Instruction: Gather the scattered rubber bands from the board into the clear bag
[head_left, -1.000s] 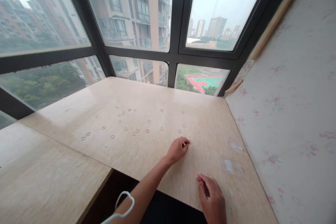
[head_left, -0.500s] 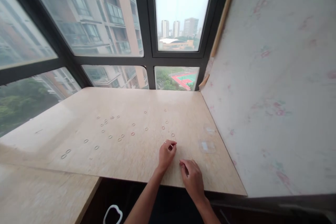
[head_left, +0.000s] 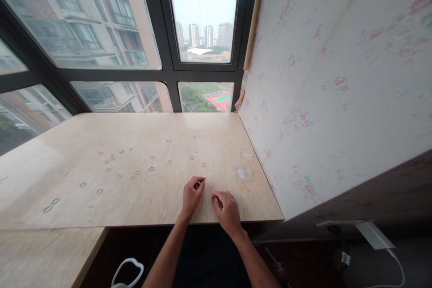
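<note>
My left hand (head_left: 193,196) is closed over the pale tabletop, thumb and index finger pinched together, with a ring on one finger. To its right and slightly nearer to me, my right hand (head_left: 228,211) is closed too, its fingertips pressed together and facing the left. Whatever the fingertips may hold is too small to make out. Just beyond the left hand lies a small thin dark ring (head_left: 202,165). A reddish ring (head_left: 191,158) and a pale ring (head_left: 196,151) lie farther off. Several more thin rings are scattered leftward, among them a red ring (head_left: 151,169).
Two clear plastic pieces, a flat case (head_left: 242,173) and a smaller one (head_left: 247,155), lie by the papered wall (head_left: 303,99). Windows with dark frames (head_left: 202,73) border the back. Below the front edge are a white loop-shaped thing (head_left: 116,274) and a white cable (head_left: 401,267).
My view has turned to the right, so the table and rings appear farther left. Both hands keep the same closed pose, close to each other.
</note>
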The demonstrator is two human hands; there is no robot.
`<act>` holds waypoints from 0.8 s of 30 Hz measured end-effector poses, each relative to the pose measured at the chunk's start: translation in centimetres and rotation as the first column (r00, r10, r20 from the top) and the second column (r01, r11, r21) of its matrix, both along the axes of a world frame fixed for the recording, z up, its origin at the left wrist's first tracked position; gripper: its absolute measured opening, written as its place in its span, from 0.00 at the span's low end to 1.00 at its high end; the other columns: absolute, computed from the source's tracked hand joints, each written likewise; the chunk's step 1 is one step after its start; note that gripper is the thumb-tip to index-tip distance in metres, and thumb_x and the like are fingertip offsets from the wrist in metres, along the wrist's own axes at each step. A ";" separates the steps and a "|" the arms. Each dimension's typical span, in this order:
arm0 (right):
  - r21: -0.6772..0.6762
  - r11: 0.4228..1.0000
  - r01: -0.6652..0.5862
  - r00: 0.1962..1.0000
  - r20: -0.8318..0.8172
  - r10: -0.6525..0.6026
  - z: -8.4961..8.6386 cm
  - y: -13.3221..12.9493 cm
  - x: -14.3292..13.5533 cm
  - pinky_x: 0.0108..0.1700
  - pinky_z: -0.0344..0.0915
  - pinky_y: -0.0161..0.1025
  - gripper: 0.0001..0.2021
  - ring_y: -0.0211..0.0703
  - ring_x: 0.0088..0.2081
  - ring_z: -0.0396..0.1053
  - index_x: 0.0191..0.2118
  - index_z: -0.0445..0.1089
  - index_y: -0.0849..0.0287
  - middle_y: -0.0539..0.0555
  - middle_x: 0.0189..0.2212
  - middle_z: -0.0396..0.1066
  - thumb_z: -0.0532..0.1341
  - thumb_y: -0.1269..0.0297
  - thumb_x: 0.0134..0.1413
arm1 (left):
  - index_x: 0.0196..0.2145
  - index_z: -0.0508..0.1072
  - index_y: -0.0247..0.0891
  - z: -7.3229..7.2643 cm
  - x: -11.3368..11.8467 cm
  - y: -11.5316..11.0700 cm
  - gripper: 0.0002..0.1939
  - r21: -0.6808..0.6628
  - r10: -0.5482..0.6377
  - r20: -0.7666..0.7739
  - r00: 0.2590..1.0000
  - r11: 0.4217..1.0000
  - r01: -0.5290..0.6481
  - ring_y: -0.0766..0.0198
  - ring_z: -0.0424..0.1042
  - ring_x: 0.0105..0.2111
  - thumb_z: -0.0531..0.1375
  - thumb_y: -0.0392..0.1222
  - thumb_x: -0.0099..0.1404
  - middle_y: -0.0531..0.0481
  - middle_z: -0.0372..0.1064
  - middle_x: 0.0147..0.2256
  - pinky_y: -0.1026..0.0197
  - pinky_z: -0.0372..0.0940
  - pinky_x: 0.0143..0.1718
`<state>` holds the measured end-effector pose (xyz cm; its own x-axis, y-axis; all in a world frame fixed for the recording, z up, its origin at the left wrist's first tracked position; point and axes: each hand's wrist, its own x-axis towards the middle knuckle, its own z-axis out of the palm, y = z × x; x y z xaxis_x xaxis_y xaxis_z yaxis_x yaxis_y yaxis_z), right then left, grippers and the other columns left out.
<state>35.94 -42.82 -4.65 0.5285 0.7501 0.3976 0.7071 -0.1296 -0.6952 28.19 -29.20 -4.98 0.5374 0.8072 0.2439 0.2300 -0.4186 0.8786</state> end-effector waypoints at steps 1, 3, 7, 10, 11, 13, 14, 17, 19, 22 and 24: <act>-0.001 1.000 -0.004 1.000 -0.003 0.004 0.0 0.0 0.0 0.43 0.63 0.41 0.12 0.44 0.38 0.68 0.40 0.71 0.58 0.54 0.34 0.74 0.52 0.73 0.58 | 0.34 0.73 0.37 0.0 -0.1 -0.1 0.09 -0.004 0.000 0.003 1.000 1.000 0.000 0.65 0.70 0.28 0.55 0.41 0.61 0.49 0.73 0.31 0.62 0.65 0.31; -0.001 1.000 -0.012 1.000 -0.006 0.012 0.0 0.0 0.1 0.43 0.63 0.41 0.12 0.44 0.38 0.68 0.40 0.71 0.58 0.54 0.34 0.74 0.52 0.73 0.58 | 0.34 0.73 0.37 0.1 -0.2 -0.2 0.09 -0.010 0.002 0.010 1.000 1.000 -0.002 0.65 0.70 0.28 0.55 0.41 0.61 0.49 0.72 0.31 0.62 0.65 0.31; -0.008 0.999 -0.032 0.999 -0.010 0.032 -0.2 0.0 0.1 0.44 0.64 0.42 0.12 0.45 0.39 0.68 0.40 0.71 0.58 0.55 0.35 0.74 0.52 0.72 0.58 | 0.34 0.73 0.37 0.1 -0.3 -0.5 0.08 -0.012 0.011 0.017 1.000 1.000 -0.011 0.65 0.70 0.28 0.55 0.40 0.61 0.49 0.72 0.31 0.62 0.65 0.31; -0.015 0.999 -0.036 0.999 -0.032 0.036 -0.4 0.0 0.2 0.44 0.65 0.43 0.11 0.45 0.40 0.69 0.41 0.71 0.58 0.56 0.36 0.74 0.52 0.71 0.58 | 0.34 0.73 0.37 0.1 -0.3 -0.5 0.08 -0.021 0.019 0.022 1.000 1.000 -0.019 0.65 0.69 0.28 0.55 0.40 0.61 0.50 0.72 0.31 0.61 0.65 0.31; -0.019 0.999 -0.038 0.998 -0.049 0.037 -0.4 -0.1 0.3 0.44 0.65 0.43 0.11 0.45 0.40 0.69 0.41 0.71 0.58 0.56 0.36 0.74 0.52 0.70 0.58 | 0.34 0.73 0.37 0.1 -0.3 -0.6 0.08 -0.025 0.021 0.025 0.999 0.999 -0.020 0.65 0.69 0.28 0.55 0.40 0.61 0.50 0.72 0.31 0.61 0.65 0.31; -0.034 0.999 -0.042 0.994 -0.100 0.038 -0.6 0.0 0.5 0.44 0.66 0.42 0.11 0.45 0.40 0.70 0.42 0.71 0.58 0.56 0.37 0.74 0.53 0.69 0.57 | 0.33 0.73 0.38 0.1 -0.3 -0.6 0.08 -0.031 0.020 0.030 0.999 0.999 -0.019 0.65 0.69 0.28 0.55 0.39 0.61 0.49 0.72 0.31 0.62 0.65 0.31; -0.047 0.998 -0.043 0.990 -0.133 0.037 -0.6 0.1 0.7 0.44 0.67 0.42 0.12 0.45 0.40 0.71 0.43 0.71 0.58 0.55 0.37 0.74 0.53 0.68 0.57 | 0.33 0.73 0.37 0.1 -0.3 -0.6 0.08 -0.031 0.019 0.033 0.999 0.999 -0.018 0.65 0.69 0.28 0.55 0.39 0.61 0.49 0.72 0.31 0.62 0.64 0.31; -0.094 0.994 -0.046 0.971 -0.239 0.023 -0.7 0.8 1.5 0.41 0.69 0.41 0.15 0.43 0.37 0.72 0.49 0.67 0.57 0.53 0.36 0.75 0.55 0.66 0.56 | 0.34 0.73 0.38 0.1 -0.4 -0.5 0.08 -0.031 0.011 0.031 0.999 0.999 -0.010 0.65 0.70 0.28 0.55 0.39 0.61 0.49 0.72 0.31 0.62 0.64 0.31; -0.114 0.992 -0.060 0.954 -0.299 0.023 -0.6 1.8 2.3 0.38 0.69 0.39 0.19 0.41 0.32 0.73 0.53 0.63 0.57 0.52 0.36 0.74 0.56 0.64 0.55 | 0.34 0.73 0.38 0.1 -0.5 -0.4 0.08 -0.031 -0.001 0.033 0.999 1.000 0.002 0.65 0.70 0.28 0.55 0.38 0.62 0.50 0.72 0.31 0.62 0.64 0.30; -0.146 0.986 -0.083 0.956 -0.291 0.037 0.0 4.3 3.8 0.35 0.68 0.36 0.21 0.36 0.28 0.71 0.55 0.61 0.58 0.53 0.38 0.73 0.56 0.64 0.54 | 0.34 0.73 0.39 0.0 -0.6 -0.3 0.07 -0.034 -0.018 0.041 0.999 0.999 0.019 0.65 0.70 0.29 0.55 0.38 0.62 0.50 0.72 0.31 0.63 0.64 0.30; -0.225 0.971 -0.076 0.985 -0.166 0.038 0.7 6.4 5.0 0.36 0.67 0.35 0.20 0.35 0.27 0.69 0.54 0.62 0.60 0.52 0.37 0.72 0.55 0.67 0.53 | 0.33 0.73 0.39 0.0 -0.6 -0.3 0.07 -0.040 -0.025 0.046 0.999 0.999 0.026 0.65 0.69 0.28 0.55 0.38 0.61 0.50 0.72 0.31 0.63 0.63 0.30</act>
